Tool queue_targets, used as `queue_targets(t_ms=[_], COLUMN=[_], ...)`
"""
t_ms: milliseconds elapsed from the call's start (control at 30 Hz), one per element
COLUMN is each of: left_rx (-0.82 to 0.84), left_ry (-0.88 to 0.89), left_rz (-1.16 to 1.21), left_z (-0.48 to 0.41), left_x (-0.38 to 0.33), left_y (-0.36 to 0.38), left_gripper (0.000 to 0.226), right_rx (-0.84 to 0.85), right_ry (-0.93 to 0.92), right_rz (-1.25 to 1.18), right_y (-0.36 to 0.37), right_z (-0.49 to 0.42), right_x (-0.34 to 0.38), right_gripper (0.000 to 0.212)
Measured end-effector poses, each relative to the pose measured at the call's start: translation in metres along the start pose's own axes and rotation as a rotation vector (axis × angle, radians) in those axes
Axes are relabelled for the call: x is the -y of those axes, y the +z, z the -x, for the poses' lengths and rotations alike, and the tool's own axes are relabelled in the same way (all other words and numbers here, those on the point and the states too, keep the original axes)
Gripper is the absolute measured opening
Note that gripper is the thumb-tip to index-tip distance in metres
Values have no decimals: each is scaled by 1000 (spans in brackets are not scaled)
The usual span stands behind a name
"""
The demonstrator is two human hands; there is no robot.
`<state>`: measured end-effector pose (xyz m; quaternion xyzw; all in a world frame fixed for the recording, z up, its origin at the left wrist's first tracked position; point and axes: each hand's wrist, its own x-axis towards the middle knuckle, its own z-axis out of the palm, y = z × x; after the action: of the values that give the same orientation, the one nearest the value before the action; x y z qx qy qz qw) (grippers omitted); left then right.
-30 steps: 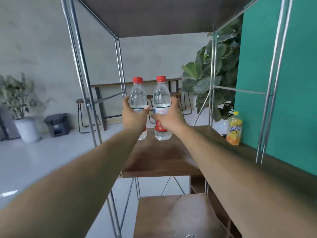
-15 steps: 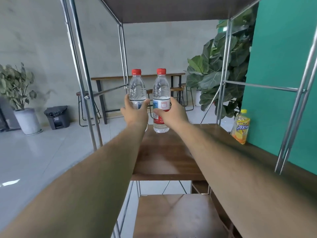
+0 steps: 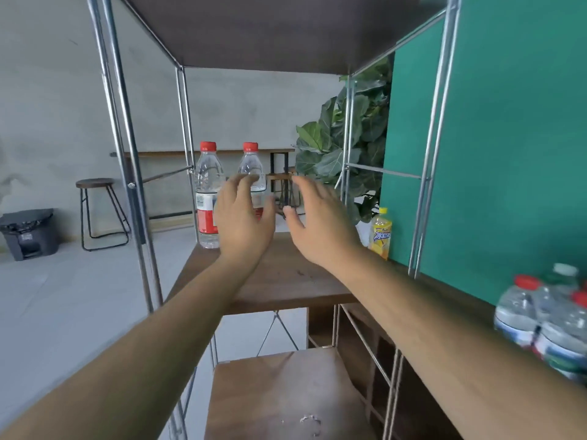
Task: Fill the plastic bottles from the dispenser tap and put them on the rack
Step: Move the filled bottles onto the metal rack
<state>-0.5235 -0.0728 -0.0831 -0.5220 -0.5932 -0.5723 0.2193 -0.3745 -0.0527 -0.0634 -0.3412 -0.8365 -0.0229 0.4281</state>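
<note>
Head view: the left hand and right hand hover apart, open-fingered and empty, before two plastic bottles upright on the rack shelf, well left of the yellow drink bottle, probably bunched to save space. They seem near the shelf's left edge; bare wood toward that bottle leaves room.

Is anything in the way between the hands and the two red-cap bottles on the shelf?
Nothing visible. The left hand and right hand are open in front of the left bottle and right bottle; the yellow bottle stands off to the right.
</note>
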Motion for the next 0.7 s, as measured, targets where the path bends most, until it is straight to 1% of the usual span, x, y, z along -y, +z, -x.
queue_targets(t_ms=[67,133,200,267,367,433,567,633,700], left_rx=[22,87,147,204,321,416,595,664,734], left_ry=[105,179,253,346,456,458,435,422,407], left_rz=[88,212,279,258,217,234,243,246,238], left_z=[16,34,51,70,101,118,143,160,177], left_x=[-36,-74,-108,-138,-172,-189,-210,-217,-222], left_y=[0,7,19,34,62,85,139,167,195], left_gripper=[29,23,25,31,40,46,55,57,58], right_rx=[-67,-140,-198,-230,-208,-194,-226,-206,-160], right_ry=[-30,-24,23,98,250,377,585,681,769], right_rz=[104,162,216,286,379,420,488,521,518], right_y=[-31,-61,-88,-113,-140,-150,-158,-155,-146], right_z=[28,58,86,114,154,179,213,225,231], right_x=[-5,-13,-27,-46,-82,-106,-156,-181,-203], right_gripper=[52,48,47,48,51,54,53,54,60])
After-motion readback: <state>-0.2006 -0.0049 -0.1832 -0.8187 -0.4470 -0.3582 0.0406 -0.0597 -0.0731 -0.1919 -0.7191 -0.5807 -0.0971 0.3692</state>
